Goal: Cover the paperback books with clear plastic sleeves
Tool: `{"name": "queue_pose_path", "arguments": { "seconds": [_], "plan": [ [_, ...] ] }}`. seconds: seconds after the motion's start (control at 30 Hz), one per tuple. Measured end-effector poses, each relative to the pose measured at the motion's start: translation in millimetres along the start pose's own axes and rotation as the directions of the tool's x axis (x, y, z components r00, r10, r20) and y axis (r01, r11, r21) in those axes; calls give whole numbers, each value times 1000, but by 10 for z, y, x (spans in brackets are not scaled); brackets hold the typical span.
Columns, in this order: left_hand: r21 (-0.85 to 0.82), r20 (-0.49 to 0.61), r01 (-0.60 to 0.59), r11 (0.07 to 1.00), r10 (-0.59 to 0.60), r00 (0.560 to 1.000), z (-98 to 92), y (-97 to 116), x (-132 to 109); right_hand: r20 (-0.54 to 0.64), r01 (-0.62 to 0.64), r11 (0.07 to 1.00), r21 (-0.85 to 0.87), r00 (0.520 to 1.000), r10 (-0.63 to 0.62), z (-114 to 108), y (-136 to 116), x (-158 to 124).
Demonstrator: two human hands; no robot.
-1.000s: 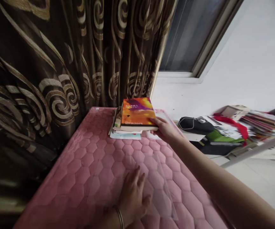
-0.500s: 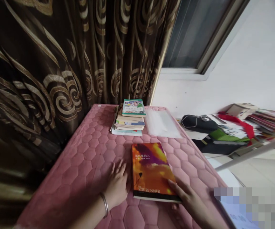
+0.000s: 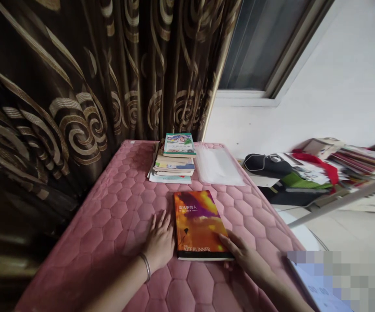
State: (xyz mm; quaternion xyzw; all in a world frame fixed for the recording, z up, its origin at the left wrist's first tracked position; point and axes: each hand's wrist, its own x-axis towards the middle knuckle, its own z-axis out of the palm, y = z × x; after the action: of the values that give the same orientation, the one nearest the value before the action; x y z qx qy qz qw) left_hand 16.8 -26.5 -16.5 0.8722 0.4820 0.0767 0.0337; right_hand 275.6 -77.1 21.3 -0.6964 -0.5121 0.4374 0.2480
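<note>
An orange and purple book (image 3: 198,223), titled "Kite Runner", lies flat on the pink quilted table cover (image 3: 115,216). My left hand (image 3: 159,240) rests flat on the cover, fingers spread, its edge against the book's left side; a bangle circles the wrist. My right hand (image 3: 241,253) grips the book's lower right corner, thumb on the cover. Farther back stands a stack of books (image 3: 174,160) with a green-covered one on top.
A clear plastic sleeve (image 3: 218,167) lies right of the stack. A dark patterned curtain (image 3: 76,86) hangs behind the table, a window beside it. To the right, a lower surface holds a black pouch (image 3: 262,164), red cloth and piles of papers (image 3: 359,160).
My right hand took the orange book off the far stack and brought it down near me. Since half a second ago it has slid slightly left, against my left hand.
</note>
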Motion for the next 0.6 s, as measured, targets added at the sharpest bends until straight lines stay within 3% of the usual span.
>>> {"name": "queue_pose_path", "arguments": {
  "seconds": [0.1,0.2,0.33,0.47,0.6],
  "plan": [
    [-21,-7,11,1000,-11,1000,0,-2,5,92,-68,997,33,994,65,31,-59,-5],
    [-60,25,25,998,-23,999,-49,-3,-3,53,-55,998,-38,997,57,37,-38,13],
    [-159,135,-47,986,69,988,-201,-55,-17,-32,30,983,-181,999,-37,24,53,55],
    [-266,280,-61,962,138,950,-343,-137,4,-29,36,955,-294,998,-46,14,48,54],
    [-308,319,-66,949,168,933,-360,-167,26,-15,32,932,-362,999,-40,17,-34,9]
  ]
}}
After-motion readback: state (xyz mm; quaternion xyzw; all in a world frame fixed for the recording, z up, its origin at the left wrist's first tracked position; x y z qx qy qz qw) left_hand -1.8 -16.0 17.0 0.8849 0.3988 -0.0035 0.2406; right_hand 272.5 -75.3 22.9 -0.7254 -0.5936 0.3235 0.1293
